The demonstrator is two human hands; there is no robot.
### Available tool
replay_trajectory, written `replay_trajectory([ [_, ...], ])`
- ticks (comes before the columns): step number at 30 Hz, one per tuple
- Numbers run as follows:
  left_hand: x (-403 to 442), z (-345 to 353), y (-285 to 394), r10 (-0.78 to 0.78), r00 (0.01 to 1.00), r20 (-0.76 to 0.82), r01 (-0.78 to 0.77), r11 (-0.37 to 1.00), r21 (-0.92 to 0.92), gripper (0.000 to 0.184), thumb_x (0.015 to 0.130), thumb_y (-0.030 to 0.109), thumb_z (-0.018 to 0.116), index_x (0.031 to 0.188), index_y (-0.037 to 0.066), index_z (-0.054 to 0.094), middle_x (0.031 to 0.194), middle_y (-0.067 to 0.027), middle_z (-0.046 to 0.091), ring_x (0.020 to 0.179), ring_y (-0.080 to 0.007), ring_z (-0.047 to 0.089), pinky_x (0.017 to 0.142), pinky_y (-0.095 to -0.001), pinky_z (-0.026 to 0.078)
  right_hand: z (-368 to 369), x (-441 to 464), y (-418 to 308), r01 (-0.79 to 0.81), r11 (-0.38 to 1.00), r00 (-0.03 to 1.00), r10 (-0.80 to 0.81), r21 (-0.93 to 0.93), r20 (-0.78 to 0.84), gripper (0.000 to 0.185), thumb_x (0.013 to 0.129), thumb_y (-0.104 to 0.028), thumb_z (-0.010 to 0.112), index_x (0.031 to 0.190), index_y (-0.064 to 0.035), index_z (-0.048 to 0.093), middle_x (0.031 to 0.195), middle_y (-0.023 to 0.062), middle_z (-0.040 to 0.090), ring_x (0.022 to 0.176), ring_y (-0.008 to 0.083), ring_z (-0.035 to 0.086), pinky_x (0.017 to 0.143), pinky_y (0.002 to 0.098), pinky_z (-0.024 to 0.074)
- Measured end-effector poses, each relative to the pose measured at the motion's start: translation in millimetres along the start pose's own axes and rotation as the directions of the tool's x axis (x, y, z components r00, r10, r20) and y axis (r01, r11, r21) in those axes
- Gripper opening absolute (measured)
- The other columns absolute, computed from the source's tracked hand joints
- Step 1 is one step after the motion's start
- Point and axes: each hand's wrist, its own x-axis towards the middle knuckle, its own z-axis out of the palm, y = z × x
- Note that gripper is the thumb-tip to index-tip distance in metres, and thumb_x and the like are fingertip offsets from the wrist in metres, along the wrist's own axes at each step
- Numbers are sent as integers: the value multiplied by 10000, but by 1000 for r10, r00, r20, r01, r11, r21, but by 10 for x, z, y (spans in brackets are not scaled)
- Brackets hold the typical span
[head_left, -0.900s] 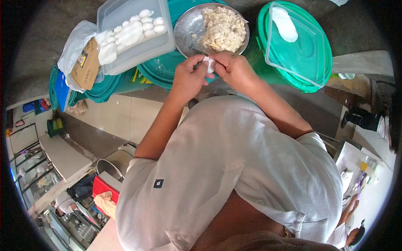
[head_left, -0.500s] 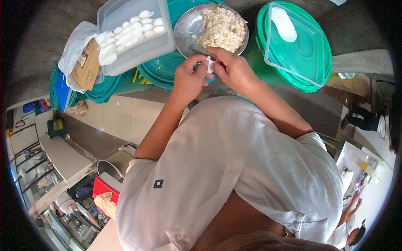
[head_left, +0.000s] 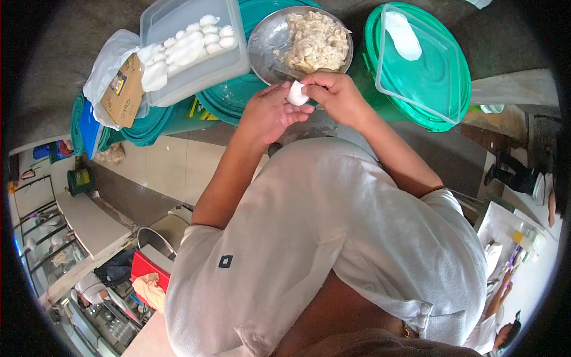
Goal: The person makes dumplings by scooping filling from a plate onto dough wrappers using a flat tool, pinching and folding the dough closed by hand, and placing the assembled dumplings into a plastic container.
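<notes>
Since the left hand point(head_left: 269, 114) has spread its fingers, only the right hand point(head_left: 336, 96) pinches the white dough point(head_left: 297, 94), by the near rim of the metal bowl point(head_left: 266, 47). Two-handed pressing seems paused.

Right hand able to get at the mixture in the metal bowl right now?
Probably yes: the mixture lies uncovered and the right hand is close to the bowl, though holding a white piece.

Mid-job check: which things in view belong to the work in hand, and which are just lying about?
Seem part of the work:
white piece, pinched by the right hand, left hand close by
clear tub holding white pieces
metal bowl with chunky pale mixture

Seem just lying about:
cardboard with writing
plastic bag
peach cloth
</notes>
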Motion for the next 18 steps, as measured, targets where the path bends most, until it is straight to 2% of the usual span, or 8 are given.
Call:
replay_trajectory([
  [2, -6, 7, -23, 23, 1000, -2, -23, 1000, -7, 281, 987, 213, 536, 1160, -7, 568, 1015, -148, 675, 836, -266, 696, 660, -350, 564, -4, -32, -7, -246, 951, 968, 231, 188, 101, 179, 919, -121, 590, 1031, -16, 682, 880, 90, 690, 791, 128, 640, 716, 283, 509],
  [3, -4, -6, -46, 22, 1000, -4, -22, 1000, -10, 281, 987, 213, 536, 1160, -7, 568, 1015, -148, 675, 836, -266, 696, 660, -350, 564, -21, -39, -25, -249, 950, 967, 233, 188, 102, 179, 919, -121, 590, 1031, -16, 682, 880, 90, 690, 791, 128, 640, 716, 283, 509],
  [5, 19, -33, -78, 92, 996, -14, -92, 996, -12, 267, 978, 201, 559, 1144, -7, 573, 1001, -150, 676, 813, -268, 694, 653, -362, 566, -82, -21, -99, -444, 847, 894, 401, 291, 199, 175, 934, -140, 592, 1030, -21, 679, 861, 60, 686, 787, 117, 633, 731, 271, 502],
  [6, 21, -27, -80, 91, 996, -13, -91, 996, -13, 267, 978, 201, 559, 1144, -7, 573, 1001, -150, 676, 813, -268, 694, 653, -362, 566, -85, -16, -126, -445, 847, 894, 401, 290, 198, 175, 934, -140, 592, 1030, -21, 679, 861, 60, 686, 787, 117, 633, 731, 271, 502],
  [8, 27, -1, -82, 73, 996, -56, -72, 997, 34, 258, 983, 205, 552, 1129, -6, 578, 1002, -147, 675, 793, -262, 692, 642, -362, 564, -73, -13, -166, -331, 908, 934, 275, 258, 229, 169, 945, -164, 596, 1005, -26, 673, 844, 31, 682, 780, 92, 615, 710, 264, 497],
  [11, 17, 61, -100, 51, 997, -52, -49, 998, 29, 243, 989, 197, 541, 1122, -3, 578, 988, -141, 676, 778, -259, 692, 632, -359, 563, -44, -37, -85, -281, 945, 956, 261, 168, 132, 178, 946, -186, 610, 962, -19, 669, 828, 14, 678, 766, 68, 596, 691, 250, 487],
  [14, 19, 24, -113, 40, 998, 48, -38, 998, -48, 242, 986, 195, 547, 1124, -1, 577, 987, -140, 677, 778, -256, 693, 622, -355, 560, -58, -49, -108, -330, 926, 942, 310, 182, 131, 200, 955, -206, 604, 951, -17, 668, 810, 12, 668, 742, 61, 581, 683, 245, 479],
  [18, 32, 32, -127, 61, 997, 37, -60, 998, -26, 253, 988, 203, 547, 1136, -1, 574, 988, -136, 677, 778, -242, 690, 638, -329, 554, -32, -49, -65, -290, 931, 955, 269, 221, 123, 246, 970, -245, 587, 953, -11, 662, 784, 12, 652, 693, 72, 572, 642, 253, 481],
])
